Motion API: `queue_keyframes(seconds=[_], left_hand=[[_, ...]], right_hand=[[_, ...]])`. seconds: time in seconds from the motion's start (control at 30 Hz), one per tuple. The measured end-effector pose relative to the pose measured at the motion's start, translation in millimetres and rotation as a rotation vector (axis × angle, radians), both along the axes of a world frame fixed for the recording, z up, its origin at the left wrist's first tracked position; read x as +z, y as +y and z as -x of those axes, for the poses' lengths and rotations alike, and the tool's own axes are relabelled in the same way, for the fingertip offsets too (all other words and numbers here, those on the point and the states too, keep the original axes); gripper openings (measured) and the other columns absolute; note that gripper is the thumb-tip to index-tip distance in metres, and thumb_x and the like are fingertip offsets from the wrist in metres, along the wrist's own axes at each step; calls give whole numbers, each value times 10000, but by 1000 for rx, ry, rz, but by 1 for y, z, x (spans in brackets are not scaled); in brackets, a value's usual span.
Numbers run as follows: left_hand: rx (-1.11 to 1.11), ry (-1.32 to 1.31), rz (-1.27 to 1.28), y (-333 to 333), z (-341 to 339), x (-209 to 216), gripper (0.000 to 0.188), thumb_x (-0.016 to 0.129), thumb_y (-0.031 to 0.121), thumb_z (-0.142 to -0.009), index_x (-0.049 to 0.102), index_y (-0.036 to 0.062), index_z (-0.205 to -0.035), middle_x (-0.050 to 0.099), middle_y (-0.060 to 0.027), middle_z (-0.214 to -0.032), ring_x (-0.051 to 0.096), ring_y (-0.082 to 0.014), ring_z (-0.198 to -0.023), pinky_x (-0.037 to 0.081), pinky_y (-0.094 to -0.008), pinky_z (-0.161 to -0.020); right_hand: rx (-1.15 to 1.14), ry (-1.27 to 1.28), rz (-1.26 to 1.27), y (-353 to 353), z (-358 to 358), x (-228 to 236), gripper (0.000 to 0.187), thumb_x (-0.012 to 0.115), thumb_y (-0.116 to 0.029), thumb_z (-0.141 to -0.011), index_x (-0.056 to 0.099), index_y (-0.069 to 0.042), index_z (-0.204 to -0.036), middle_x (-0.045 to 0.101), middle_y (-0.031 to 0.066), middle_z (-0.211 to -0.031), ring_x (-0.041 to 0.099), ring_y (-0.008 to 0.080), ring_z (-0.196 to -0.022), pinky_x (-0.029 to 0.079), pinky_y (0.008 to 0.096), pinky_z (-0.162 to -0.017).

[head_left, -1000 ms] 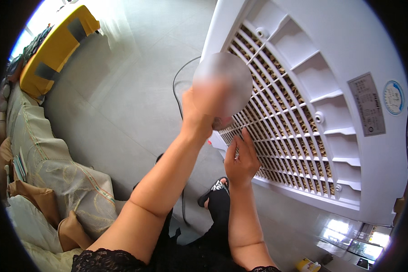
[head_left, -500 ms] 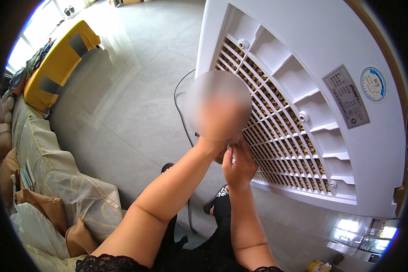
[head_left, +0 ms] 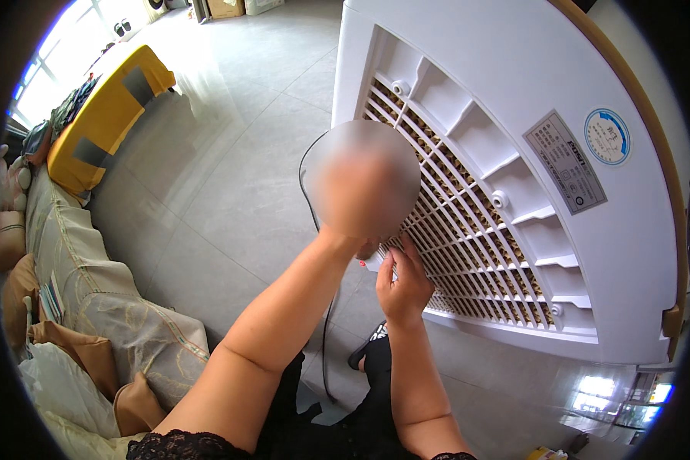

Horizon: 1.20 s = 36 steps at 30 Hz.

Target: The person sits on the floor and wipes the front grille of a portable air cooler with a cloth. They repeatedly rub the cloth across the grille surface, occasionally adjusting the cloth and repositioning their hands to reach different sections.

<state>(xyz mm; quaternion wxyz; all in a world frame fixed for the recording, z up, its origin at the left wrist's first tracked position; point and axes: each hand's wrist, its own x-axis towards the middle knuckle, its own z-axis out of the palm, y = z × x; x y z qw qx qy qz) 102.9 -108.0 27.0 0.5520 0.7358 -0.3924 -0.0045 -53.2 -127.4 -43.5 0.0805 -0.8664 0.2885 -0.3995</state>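
In front of me stands a large white air cooler [head_left: 629, 276] with a slatted back grille [head_left: 468, 222] over a brown honeycomb pad. My left hand [head_left: 360, 192] is raised beside the grille's left part; a round blur covers its fingers and anything in them. My right hand [head_left: 406, 287] is just below it, close against the lower grille, with thumb and fingers pinched together. What the pinch holds, if anything, I cannot make out. Between the hands a small white piece with a red spot [head_left: 368, 264] peeks out, partly hidden.
A dark cable [head_left: 326, 337] runs down across the grey tiled floor [head_left: 230, 192] beside the cooler. On the left are a cloth-covered sofa [head_left: 123, 307] with bags and cushions and a yellow-draped piece of furniture [head_left: 103, 130]. My sandalled foot [head_left: 368, 345] is below the hands.
The view has shifted slightly, so the cooler sits farther left in the picture. The white piece with the red spot now shows below my left hand. My right hand stays pinched by the grille.
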Motion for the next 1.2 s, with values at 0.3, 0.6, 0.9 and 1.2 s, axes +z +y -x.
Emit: queue_keyframes(seconds=[0.3, 0.6, 0.9, 1.2], left_hand=[[99, -451, -25, 3, 1, -2, 300, 690, 62, -697, 613, 101, -984, 608, -48, -889, 586, -204, -783, 483, -364, -661], [113, -563, -47, 0, -2, 36, 104, 649, 64, -794, 637, 85, -895, 609, 0, -770, 585, -118, -695, 491, -290, -614], [-81, 305, 398, -8, 1, 59, 153, 674, 137, -845, 642, -13, -837, 628, -42, -748, 569, -86, -660, 465, -237, -579], [19, -134, 443, -13, -2, 52, 184, 683, 160, -831, 637, -18, -830, 631, -40, -721, 567, -80, -622, 460, -230, -539]], right_hand=[[-9, -8, 87, -4, 0, 0, 41, 664, -107, -791, 675, -75, -815, 688, 84, -1103, 688, 250, -822, 556, 340, -687], [30, -49, 62, -6, -1, -4, 63, 656, -100, -793, 686, -64, -834, 681, 103, -1110, 680, 265, -892, 554, 340, -720], [15, -47, 62, -6, -1, -2, 51, 652, -110, -795, 682, -74, -816, 693, 82, -1093, 683, 250, -852, 555, 336, -705], [23, -36, -4, -4, 1, 4, 61, 667, -71, -795, 688, -56, -851, 696, 96, -1074, 688, 268, -857, 566, 321, -685]])
